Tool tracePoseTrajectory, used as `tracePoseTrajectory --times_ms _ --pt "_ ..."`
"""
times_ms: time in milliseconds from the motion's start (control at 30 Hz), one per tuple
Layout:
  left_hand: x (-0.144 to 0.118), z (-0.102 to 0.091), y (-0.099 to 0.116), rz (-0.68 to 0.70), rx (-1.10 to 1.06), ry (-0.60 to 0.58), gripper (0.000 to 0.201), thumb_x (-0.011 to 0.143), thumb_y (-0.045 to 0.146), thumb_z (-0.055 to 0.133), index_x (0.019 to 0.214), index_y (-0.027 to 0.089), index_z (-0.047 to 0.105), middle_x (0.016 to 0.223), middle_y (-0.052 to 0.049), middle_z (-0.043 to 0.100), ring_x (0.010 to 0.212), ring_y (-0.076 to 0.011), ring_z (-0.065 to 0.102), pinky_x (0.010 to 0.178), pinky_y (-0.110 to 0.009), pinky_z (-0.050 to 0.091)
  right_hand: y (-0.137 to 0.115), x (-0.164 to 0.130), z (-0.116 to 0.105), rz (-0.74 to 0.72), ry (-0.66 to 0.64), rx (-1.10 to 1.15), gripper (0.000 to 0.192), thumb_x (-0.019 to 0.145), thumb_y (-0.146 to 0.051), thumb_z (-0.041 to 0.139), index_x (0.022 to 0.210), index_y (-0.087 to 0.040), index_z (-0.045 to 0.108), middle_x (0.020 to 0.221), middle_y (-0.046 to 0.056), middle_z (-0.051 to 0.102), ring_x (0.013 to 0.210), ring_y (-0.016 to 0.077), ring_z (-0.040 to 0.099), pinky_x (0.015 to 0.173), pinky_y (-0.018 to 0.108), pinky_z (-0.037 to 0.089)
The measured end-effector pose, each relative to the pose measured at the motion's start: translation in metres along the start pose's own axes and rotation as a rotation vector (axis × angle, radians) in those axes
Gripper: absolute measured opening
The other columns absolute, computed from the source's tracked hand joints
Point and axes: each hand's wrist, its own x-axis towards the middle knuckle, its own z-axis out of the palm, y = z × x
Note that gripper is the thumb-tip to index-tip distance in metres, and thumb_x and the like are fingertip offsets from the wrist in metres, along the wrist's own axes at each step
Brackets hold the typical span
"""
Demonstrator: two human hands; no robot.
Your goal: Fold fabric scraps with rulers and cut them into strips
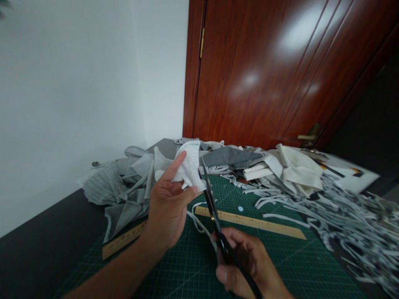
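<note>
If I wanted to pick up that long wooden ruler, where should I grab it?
Probably at the right end of the wooden ruler, coming from above. It lies flat on the green cutting mat, and that end is bare, while the scissors in the right hand cross its left end.

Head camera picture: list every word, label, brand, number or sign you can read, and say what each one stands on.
No text can be read.
Long wooden ruler: scale marks along its edge, numbers too small and blurred.
Second wooden ruler: marks too blurred.
Green gridded cutting mat: grid lines only, no readable figures.
Small pale blue round sticker: blank as far as it shows.
Black-handled scissors and white cloth piece: no marking visible.
</note>
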Motion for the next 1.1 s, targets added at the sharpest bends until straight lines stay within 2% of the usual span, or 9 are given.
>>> tracePoseTrajectory --times_ms 167,267,433,533,700,767,867,1033,1100 --pt "0.003 -0.001 0.002 0.026 -0.020 -0.001 0.088 0.061 0.000 0.086 0.142 0.027 0.067 0.111 -0.003 0.083 0.088 -0.0132 0.076 0.081 -0.019 0.062 -0.006 -0.005 -0.002 0.049 -0.031 -0.025 0.051 0.078 -0.042 0.091 0.118 -0.024 0.066 0.078 -0.006 0.052 0.061 0.0094 0.041 0.058 0.023 0.038" --pt "0.003 -0.001 0.002 0.032 0.003 -0.006 0.088 0.060 -0.002 0.085 0.142 0.027 0.068 0.107 -0.002 0.084 0.088 -0.0135 0.077 0.079 -0.018 0.062 -0.008 -0.007 -0.001 0.033 -0.027 -0.053 0.048 0.083 -0.045 0.085 0.121 -0.023 0.067 0.080 -0.004 0.053 0.064 0.0115 0.043 0.061 0.025 0.039" --pt "0.001 0.000 0.001 0.034 0.050 -0.006 0.092 0.061 0.000 0.084 0.146 0.028 0.064 0.108 -0.004 0.083 0.095 -0.0207 0.077 0.086 -0.029 0.065 -0.010 -0.006 0.004 0.040 0.016 -0.081 0.046 0.078 -0.041 0.084 0.117 -0.023 0.068 0.076 -0.005 0.050 0.061 0.0123 0.040 0.059 0.027 0.037" --pt "0.000 0.000 0.000 0.034 0.027 -0.001 0.087 0.061 0.002 0.084 0.142 0.029 0.068 0.113 -0.005 0.083 0.096 -0.0232 0.077 0.086 -0.034 0.066 -0.009 -0.004 0.007 0.045 0.034 -0.093 0.045 0.073 -0.042 0.084 0.111 -0.023 0.069 0.072 -0.006 0.050 0.059 0.0123 0.040 0.055 0.026 0.035" --pt "0.000 -0.003 -0.004 0.045 -0.025 0.018 0.063 0.064 0.008 0.088 0.124 0.026 0.080 0.100 -0.004 0.084 0.079 -0.0135 0.074 0.076 -0.020 0.063 -0.001 -0.004 0.010 0.043 0.087 -0.126 0.045 0.072 -0.043 0.082 0.111 -0.023 0.069 0.072 -0.004 0.052 0.060 0.0134 0.043 0.056 0.027 0.035" --pt "0.001 -0.004 -0.006 0.049 -0.022 0.033 0.058 0.068 0.012 0.090 0.123 0.025 0.080 0.101 -0.004 0.084 0.079 -0.0126 0.074 0.078 -0.021 0.063 0.001 -0.005 0.010 0.023 0.085 -0.131 0.046 0.071 -0.042 0.083 0.111 -0.023 0.069 0.073 -0.004 0.053 0.061 0.0137 0.044 0.056 0.027 0.035" --pt "0.002 -0.005 -0.008 0.021 -0.002 0.045 0.063 0.068 0.014 0.093 0.128 0.027 0.077 0.100 -0.004 0.084 0.078 -0.0138 0.075 0.078 -0.024 0.065 0.000 -0.006 0.008 0.003 0.093 -0.131 0.047 0.074 -0.043 0.082 0.113 -0.024 0.067 0.073 -0.004 0.051 0.060 0.0136 0.043 0.056 0.027 0.036" --pt "0.002 -0.004 -0.008 0.026 0.054 0.075 0.068 0.064 0.008 0.091 0.128 0.027 0.077 0.096 -0.001 0.084 0.077 -0.0125 0.075 0.076 -0.019 0.064 -0.004 -0.003 0.005 0.026 -0.001 -0.144 0.046 0.079 -0.050 0.080 0.112 -0.023 0.065 0.072 -0.005 0.048 0.058 0.0130 0.038 0.056 0.027 0.036" --pt "0.002 -0.004 -0.007 0.032 0.074 0.082 0.068 0.063 0.006 0.090 0.127 0.027 0.077 0.090 0.000 0.083 0.074 -0.0124 0.074 0.072 -0.019 0.063 0.000 -0.001 0.004 -0.004 0.022 -0.133 0.050 0.077 -0.056 0.081 0.111 -0.023 0.066 0.070 -0.006 0.047 0.057 0.0124 0.036 0.054 0.027 0.035"
